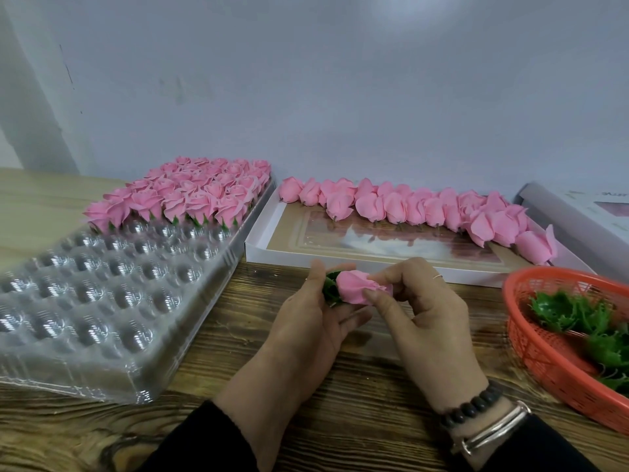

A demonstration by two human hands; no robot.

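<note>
Held rose: it sits above the desk, level with the near edge of the white box, lying sideways between my two hands. My left hand has its fingers curled round the green leaf cup at the base. My right hand pinches the petal tips between thumb and forefinger. I judge the step in hand to be seating the bloom in its cup and dressing the petals. To do it well, my left grip should stay on the green part only, because the petals look soft and liable to crease. The right pinch should be light and work round the tip, not tug at it. Edges: the clear tray lies just beside my left hand, with filled blooms at its far end and open pockets nearer me. The red basket of spare leaf cups lies close on my right. The loose buds line the far side of the box. Open room is the strip of bare desk under and in front of my hands. A move left to the tray must rise over its raised rim.
</note>
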